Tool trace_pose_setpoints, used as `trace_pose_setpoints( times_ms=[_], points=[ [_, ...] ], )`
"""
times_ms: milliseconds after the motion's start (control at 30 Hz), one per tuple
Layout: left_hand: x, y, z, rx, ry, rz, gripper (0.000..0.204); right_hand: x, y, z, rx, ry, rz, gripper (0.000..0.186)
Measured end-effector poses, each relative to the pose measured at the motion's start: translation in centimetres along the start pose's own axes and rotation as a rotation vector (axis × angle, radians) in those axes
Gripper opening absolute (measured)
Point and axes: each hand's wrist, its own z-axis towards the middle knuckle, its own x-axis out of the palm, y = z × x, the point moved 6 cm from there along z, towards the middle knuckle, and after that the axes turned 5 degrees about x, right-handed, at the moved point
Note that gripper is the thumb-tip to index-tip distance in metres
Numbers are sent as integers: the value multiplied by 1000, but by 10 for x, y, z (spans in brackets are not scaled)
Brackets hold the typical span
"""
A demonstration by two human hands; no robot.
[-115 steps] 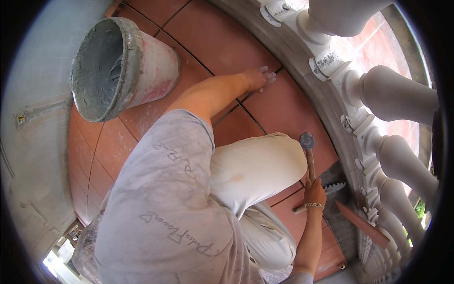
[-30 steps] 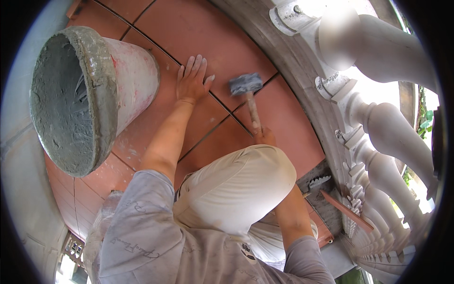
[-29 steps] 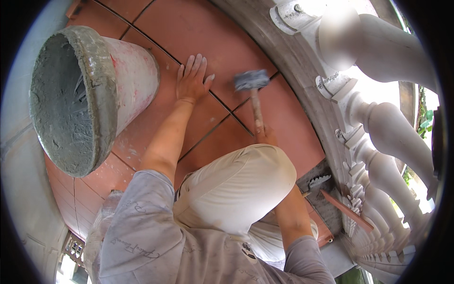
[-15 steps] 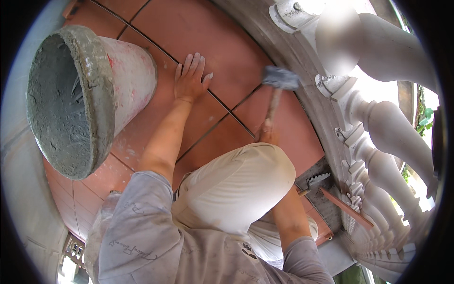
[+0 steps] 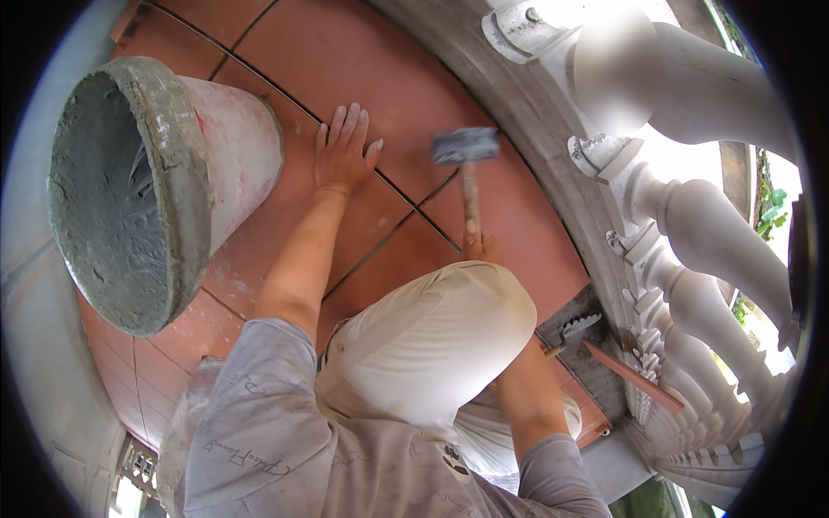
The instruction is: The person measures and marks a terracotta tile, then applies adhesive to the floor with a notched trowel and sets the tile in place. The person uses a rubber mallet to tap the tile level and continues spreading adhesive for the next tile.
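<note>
Red floor tiles (image 5: 389, 78); pale balusters (image 5: 721, 233); grey wall (image 5: 47, 380).

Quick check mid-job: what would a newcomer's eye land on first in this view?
Probably the big bucket at the left, its inside thick with grey mortar. Next, the mallet near the centre, its head blurred above the red floor tiles, gripped by the right hand while the left hand lies spread on the tiles. Then the row of pale balusters curving down the right side.
</note>
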Motion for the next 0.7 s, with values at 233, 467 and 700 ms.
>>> trace_pose_setpoints(
  times_ms=[233, 467, 700],
  points=[
    [-2, 0, 1, 0, -14, -14, 61, -9, 8, 2, -85, 1, -245, 61],
    [-1, 0, 1, -12, 9, -35, 59, -7, 13, -9, -96, -32, -224, 61],
    [0, 0, -1, 16, -27, -9, 60, -12, 20, -27, 19, -37, -89, 57]
  ],
)
